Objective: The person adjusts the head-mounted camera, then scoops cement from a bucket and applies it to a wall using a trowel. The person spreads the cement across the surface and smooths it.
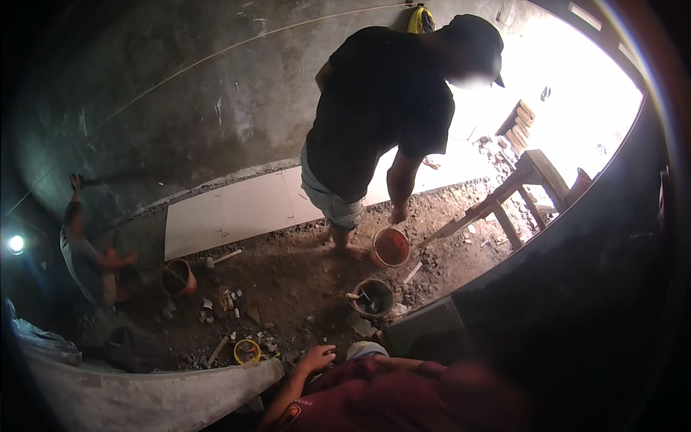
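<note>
My left hand [317, 358] is near the lower edge, beside my maroon shirt, its fingers loosely bent and apart with nothing visible in them. My right forearm [407, 363] lies across my front, and the fingers of that hand are hidden. A pale rounded thing [366, 350], too unclear to name, sits between the two. Just ahead stands a black bucket [373, 297] with a light-handled tool in it. Beyond it, a co-worker in a dark shirt bends with one hand at the rim of an orange bucket [391, 247]. A small yellow bucket [247, 352] is to my left.
Pale floor tiles [245, 209] run along the grey wall. A mallet [223, 259] and another orange bucket [178, 278] lie toward a second person at far left. Rubble covers the dirt floor. A wooden trestle [515, 189] stands right; a low wall [144, 392] borders the lower left.
</note>
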A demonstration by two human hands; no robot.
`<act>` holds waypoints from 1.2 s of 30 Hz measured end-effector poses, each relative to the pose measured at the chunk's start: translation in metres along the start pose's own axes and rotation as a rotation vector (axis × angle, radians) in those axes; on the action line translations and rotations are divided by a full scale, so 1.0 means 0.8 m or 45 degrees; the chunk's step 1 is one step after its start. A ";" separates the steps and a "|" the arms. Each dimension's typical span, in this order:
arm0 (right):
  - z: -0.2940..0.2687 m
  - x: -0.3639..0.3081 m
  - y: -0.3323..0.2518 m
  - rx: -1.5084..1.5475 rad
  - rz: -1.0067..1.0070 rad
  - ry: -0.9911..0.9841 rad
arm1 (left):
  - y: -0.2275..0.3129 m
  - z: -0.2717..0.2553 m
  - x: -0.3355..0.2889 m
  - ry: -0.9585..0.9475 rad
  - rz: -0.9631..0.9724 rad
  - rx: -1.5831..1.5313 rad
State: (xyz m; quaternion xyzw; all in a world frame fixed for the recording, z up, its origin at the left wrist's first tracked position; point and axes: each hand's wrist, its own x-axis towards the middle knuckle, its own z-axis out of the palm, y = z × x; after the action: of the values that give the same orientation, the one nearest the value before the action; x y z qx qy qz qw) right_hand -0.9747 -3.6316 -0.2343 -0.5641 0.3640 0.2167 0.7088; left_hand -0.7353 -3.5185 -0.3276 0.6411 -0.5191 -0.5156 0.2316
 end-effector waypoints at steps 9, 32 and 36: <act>-0.045 -0.052 0.020 0.041 0.076 -0.079 | -0.001 0.008 -0.138 0.075 -0.516 -0.368; 0.081 0.149 0.029 -1.213 -0.353 -0.472 | 0.105 0.076 -0.207 0.046 -0.652 -0.125; 0.092 0.146 0.073 -1.289 -0.378 -0.545 | 0.152 0.095 -0.260 0.378 -0.732 -0.297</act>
State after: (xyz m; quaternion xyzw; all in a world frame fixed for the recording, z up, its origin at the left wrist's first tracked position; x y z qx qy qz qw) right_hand -0.9216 -3.5576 -0.3530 -0.8220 -0.0202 0.3717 0.4309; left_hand -0.8413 -3.3552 -0.1665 0.7985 -0.2155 -0.5166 0.2216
